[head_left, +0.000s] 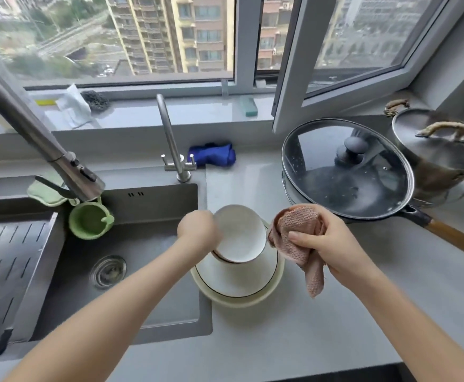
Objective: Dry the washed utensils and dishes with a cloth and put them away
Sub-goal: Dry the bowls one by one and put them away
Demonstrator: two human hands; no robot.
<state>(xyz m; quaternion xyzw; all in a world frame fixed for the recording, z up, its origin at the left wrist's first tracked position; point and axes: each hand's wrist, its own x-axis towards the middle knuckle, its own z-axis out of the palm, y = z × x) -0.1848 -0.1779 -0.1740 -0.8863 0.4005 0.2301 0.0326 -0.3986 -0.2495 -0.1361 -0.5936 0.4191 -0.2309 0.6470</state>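
At frame centre my left hand (197, 230) grips the left rim of a small round white ceramic bowl (240, 235), tilted above the stack of white dark-rimmed plates (236, 279) just right of the grey sink (148, 205). My right hand (330, 244) clutches a bunched pink terry cloth (299, 232) just beside the bowl, not touching it. I judge we're early: this bowl is unwiped, the stack is waiting, and nothing is visibly put away.

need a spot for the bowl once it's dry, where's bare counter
Bare counter: between the blue cloth and the plate stack, in front of the stack, and right of the right hand in front of the wok handle. Crowded: the lidded wok and steel pot at back right; the sink fills the left.
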